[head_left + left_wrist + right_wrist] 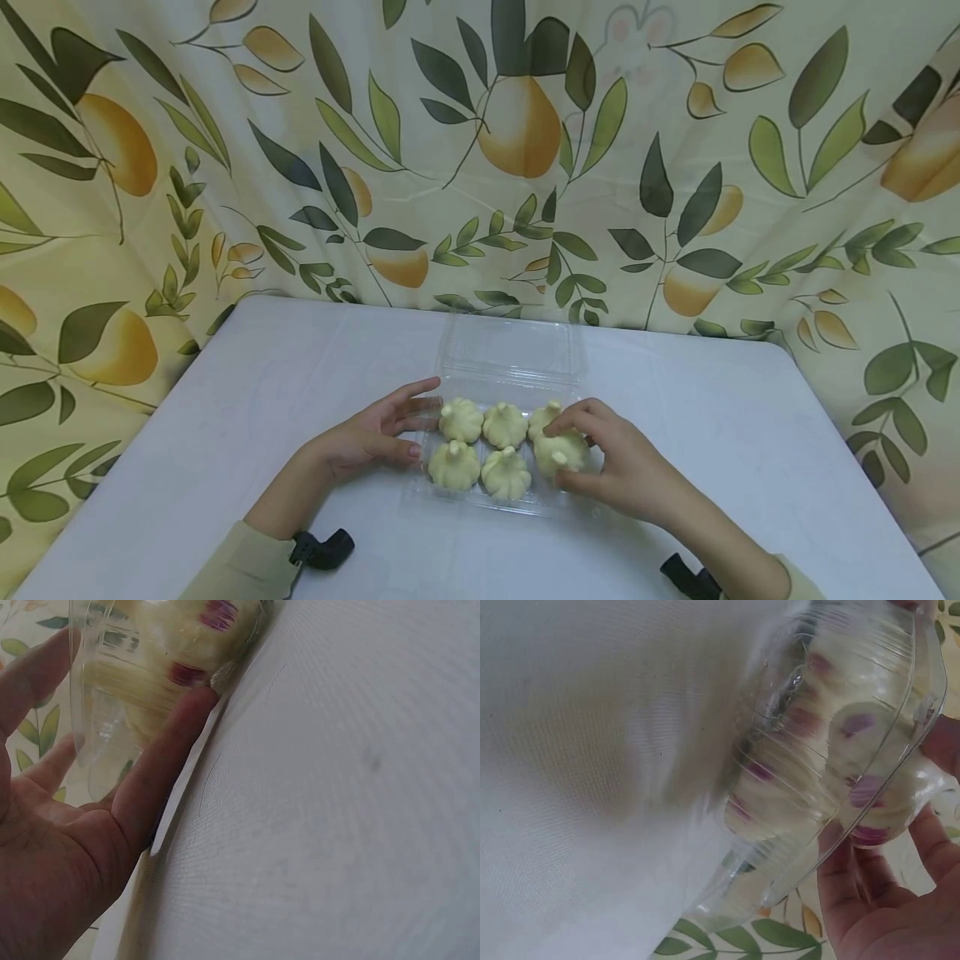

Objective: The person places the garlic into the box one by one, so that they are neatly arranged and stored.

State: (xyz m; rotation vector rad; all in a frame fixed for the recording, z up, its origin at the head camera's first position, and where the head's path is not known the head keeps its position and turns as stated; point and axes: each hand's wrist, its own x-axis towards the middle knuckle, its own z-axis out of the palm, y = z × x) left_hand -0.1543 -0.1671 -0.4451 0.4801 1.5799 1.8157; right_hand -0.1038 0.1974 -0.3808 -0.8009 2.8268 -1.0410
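Observation:
A clear plastic clamshell box (517, 506) lies on the table, its hinged lid (512, 350) folded back toward the curtain. Several pale garlic bulbs (505, 425) sit in it in two rows, stems up. My right hand (626, 467) grips one garlic bulb (561, 452) between thumb and fingers at the box's right end; this bulb overlaps the one behind it. Purple patches show on the held bulb (870, 780) in the right wrist view. At the box's left end, my left hand (367, 442) has its fingers extended, with the thumb (169, 757) against the box wall.
The white-covered table (337, 358) extends around the box on all sides. Behind it hangs a curtain (465, 208) printed with leaves and fruit. Black camera mounts (322, 550) are strapped to both wrists.

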